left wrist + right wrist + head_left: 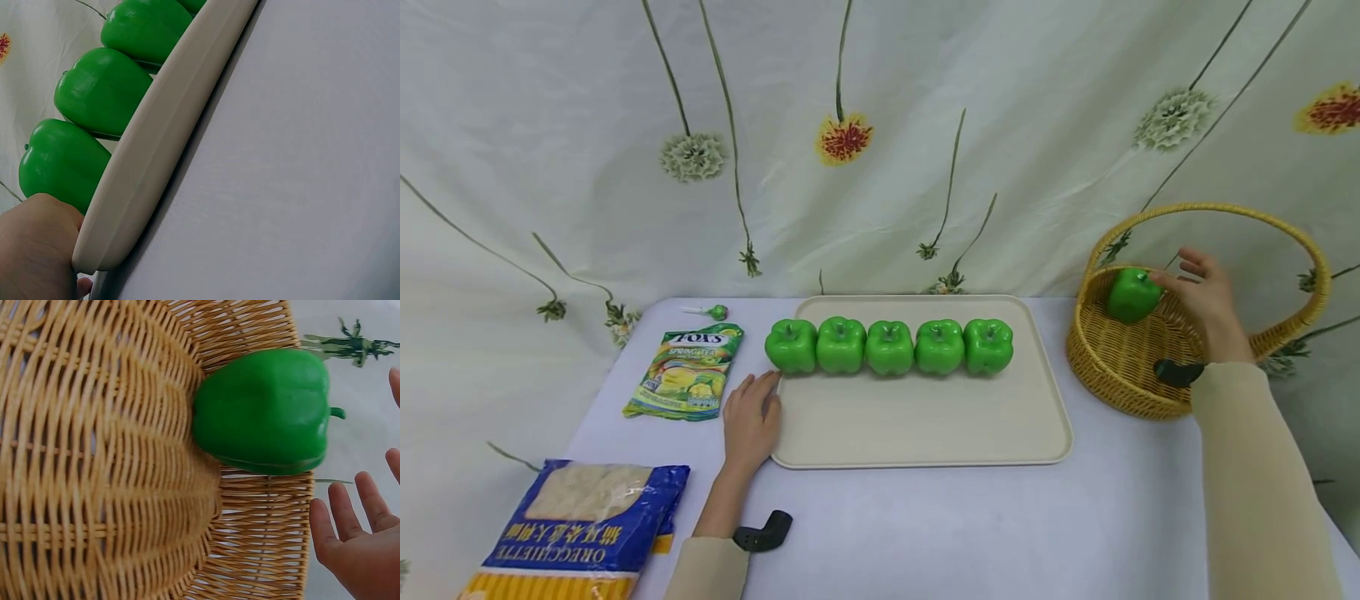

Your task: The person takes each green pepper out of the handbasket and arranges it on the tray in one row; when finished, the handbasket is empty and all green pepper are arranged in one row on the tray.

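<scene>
In the head view, a green bell pepper [1133, 294] stands inside the wicker basket [1093, 358], against its back left wall. My right hand [1206, 292] is over the basket just right of the pepper, fingers spread. The right wrist view shows the pepper [262, 412] with its stem toward the rim and my fingers [344, 512] apart from it. Several more green bell peppers [890, 348] stand in a row along the back of the beige tray [917, 425]. My left hand [752, 421] rests with relaxed fingers at the tray's left edge, beside the leftmost pepper [62, 162].
A green candy bag [685, 372] lies left of the tray, with a lollipop [717, 312] behind it. A blue and yellow orecchiette bag [576, 529] is at the front left. The basket's tall handle [1210, 208] arches above it. A flowered cloth [895, 208] hangs behind the table.
</scene>
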`<state>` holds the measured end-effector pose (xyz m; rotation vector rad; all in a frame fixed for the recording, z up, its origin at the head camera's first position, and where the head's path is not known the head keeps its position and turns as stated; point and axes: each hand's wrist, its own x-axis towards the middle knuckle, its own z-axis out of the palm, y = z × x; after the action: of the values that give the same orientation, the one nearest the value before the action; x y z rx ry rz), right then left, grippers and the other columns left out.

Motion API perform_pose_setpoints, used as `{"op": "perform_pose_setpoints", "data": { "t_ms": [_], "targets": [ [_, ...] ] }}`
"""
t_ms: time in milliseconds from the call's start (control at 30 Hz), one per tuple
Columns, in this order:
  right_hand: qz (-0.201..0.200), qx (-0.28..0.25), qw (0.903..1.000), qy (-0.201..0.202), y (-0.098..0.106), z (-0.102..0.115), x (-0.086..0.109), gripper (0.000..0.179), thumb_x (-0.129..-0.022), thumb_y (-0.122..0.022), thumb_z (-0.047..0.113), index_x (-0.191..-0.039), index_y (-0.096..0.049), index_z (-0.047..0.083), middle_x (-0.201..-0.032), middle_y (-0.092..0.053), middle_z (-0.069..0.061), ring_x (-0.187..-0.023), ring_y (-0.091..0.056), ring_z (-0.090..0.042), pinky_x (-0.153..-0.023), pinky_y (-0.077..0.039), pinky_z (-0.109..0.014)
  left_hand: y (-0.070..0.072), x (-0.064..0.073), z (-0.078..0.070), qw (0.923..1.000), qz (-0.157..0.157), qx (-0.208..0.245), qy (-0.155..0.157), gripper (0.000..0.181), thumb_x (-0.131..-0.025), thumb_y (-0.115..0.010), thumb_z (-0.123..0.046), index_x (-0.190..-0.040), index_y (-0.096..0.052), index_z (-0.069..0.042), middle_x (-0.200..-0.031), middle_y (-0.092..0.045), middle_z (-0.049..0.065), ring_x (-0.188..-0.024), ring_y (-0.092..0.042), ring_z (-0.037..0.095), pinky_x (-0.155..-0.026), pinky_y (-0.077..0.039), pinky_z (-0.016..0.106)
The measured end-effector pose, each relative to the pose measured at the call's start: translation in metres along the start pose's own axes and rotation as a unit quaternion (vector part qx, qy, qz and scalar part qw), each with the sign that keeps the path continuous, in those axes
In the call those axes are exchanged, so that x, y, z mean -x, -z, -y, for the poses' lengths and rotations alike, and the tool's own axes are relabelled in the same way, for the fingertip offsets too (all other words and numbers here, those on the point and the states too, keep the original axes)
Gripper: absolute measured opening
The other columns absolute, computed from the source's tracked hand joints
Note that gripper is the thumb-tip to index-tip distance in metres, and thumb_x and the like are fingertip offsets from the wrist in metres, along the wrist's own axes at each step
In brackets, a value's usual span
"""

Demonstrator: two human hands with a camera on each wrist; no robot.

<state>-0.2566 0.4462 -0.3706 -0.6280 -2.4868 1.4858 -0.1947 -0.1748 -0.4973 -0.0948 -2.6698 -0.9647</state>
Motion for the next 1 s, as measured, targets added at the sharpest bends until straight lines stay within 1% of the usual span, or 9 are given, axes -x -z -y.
{"op": "perform_pose_setpoints", "data": {
  "t_ms": [67, 233, 467, 567, 633, 733, 833, 967, 1000],
  "targets": [
    [0.007, 0.008, 0.9999, 0.002, -0.002, -0.003, -0.001, 0.086, -0.089, -0.063, 0.049, -0.158, -0.016, 0.024, -0.165, -0.010, -0.012, -0.149, -0.016, -0.040, -0.118, -0.023, -0.058, 0.001, 0.000, 0.000, 1.0000, 0.004, -0.001, 0.001, 0.040, -0.096, -0.044, -0.005, -0.134, -0.055, 0.002, -0.141, -0.053, 0.023, -0.140, -0.032, 0.045, -0.118, -0.013, 0.062],
    [0.029, -0.009, 0.9995, -0.007, -0.004, -0.012, -0.001, 0.091, -0.087, -0.066, 0.050, -0.158, -0.015, 0.024, -0.165, -0.007, -0.011, -0.150, -0.010, -0.041, -0.118, -0.022, -0.059, 0.000, 0.000, 0.001, 1.0000, 0.007, -0.002, -0.001, 0.040, -0.096, -0.044, -0.005, -0.134, -0.055, 0.001, -0.141, -0.053, 0.022, -0.141, -0.032, 0.045, -0.118, -0.013, 0.063],
    [0.058, -0.007, 0.9982, -0.012, -0.008, -0.020, 0.001, 0.094, -0.088, -0.064, 0.049, -0.158, -0.010, 0.019, -0.164, -0.006, -0.017, -0.147, -0.014, -0.044, -0.116, -0.026, -0.060, 0.001, 0.000, 0.002, 1.0000, 0.007, -0.003, -0.002, 0.040, -0.096, -0.045, -0.005, -0.134, -0.055, 0.001, -0.141, -0.053, 0.022, -0.141, -0.032, 0.045, -0.118, -0.013, 0.063],
    [0.064, 0.001, 0.9979, -0.011, -0.010, -0.022, 0.001, 0.095, -0.089, -0.063, 0.050, -0.158, -0.010, 0.015, -0.164, -0.004, -0.020, -0.147, -0.012, -0.046, -0.116, -0.024, -0.061, 0.001, -0.001, 0.001, 1.0000, 0.009, -0.003, 0.001, 0.040, -0.096, -0.044, -0.006, -0.134, -0.055, 0.002, -0.142, -0.052, 0.022, -0.141, -0.032, 0.045, -0.118, -0.012, 0.063],
    [0.061, 0.011, 0.9980, -0.014, -0.011, -0.023, 0.000, 0.096, -0.088, -0.062, 0.053, -0.158, -0.010, 0.014, -0.163, -0.005, -0.022, -0.147, -0.015, -0.046, -0.116, -0.028, -0.058, 0.002, -0.001, 0.001, 0.9999, 0.011, -0.003, 0.003, 0.040, -0.096, -0.044, -0.006, -0.134, -0.055, 0.002, -0.142, -0.052, 0.022, -0.141, -0.031, 0.045, -0.118, -0.012, 0.063],
    [0.061, 0.022, 0.9978, -0.013, -0.012, -0.026, -0.003, 0.095, -0.090, -0.060, 0.052, -0.158, -0.009, 0.010, -0.162, -0.006, -0.025, -0.146, -0.017, -0.048, -0.115, -0.029, -0.059, 0.002, -0.002, 0.000, 0.9999, 0.012, -0.004, 0.004, 0.040, -0.096, -0.044, -0.006, -0.134, -0.055, 0.002, -0.142, -0.052, 0.022, -0.141, -0.031, 0.044, -0.118, -0.012, 0.062],
    [0.065, 0.027, 0.9975, -0.005, -0.012, -0.042, -0.020, 0.106, -0.083, -0.063, 0.061, -0.158, -0.009, 0.010, -0.161, -0.007, -0.027, -0.144, -0.018, -0.050, -0.113, -0.028, -0.063, 0.002, -0.002, -0.001, 0.9999, 0.010, -0.004, 0.003, 0.040, -0.096, -0.044, -0.006, -0.134, -0.055, 0.002, -0.142, -0.052, 0.022, -0.141, -0.032, 0.045, -0.118, -0.013, 0.062],
    [0.071, 0.040, 0.9967, -0.001, -0.013, -0.041, -0.020, 0.103, -0.087, -0.061, 0.058, -0.157, -0.005, 0.008, -0.160, -0.008, -0.030, -0.143, -0.019, -0.052, -0.112, -0.028, -0.064, 0.003, -0.002, -0.001, 0.9999, 0.010, -0.003, 0.002, 0.040, -0.096, -0.045, -0.006, -0.133, -0.056, 0.002, -0.141, -0.053, 0.022, -0.141, -0.032, 0.045, -0.118, -0.013, 0.062],
    [0.073, 0.045, 0.9963, -0.003, -0.013, -0.034, -0.012, 0.097, -0.091, -0.059, 0.051, -0.157, -0.004, 0.005, -0.159, -0.008, -0.031, -0.143, -0.019, -0.052, -0.113, -0.028, -0.063, 0.003, -0.001, -0.001, 0.9999, 0.010, -0.002, 0.002, 0.040, -0.096, -0.045, -0.006, -0.133, -0.055, 0.002, -0.141, -0.052, 0.022, -0.141, -0.032, 0.045, -0.118, -0.013, 0.062]
  ]
}}
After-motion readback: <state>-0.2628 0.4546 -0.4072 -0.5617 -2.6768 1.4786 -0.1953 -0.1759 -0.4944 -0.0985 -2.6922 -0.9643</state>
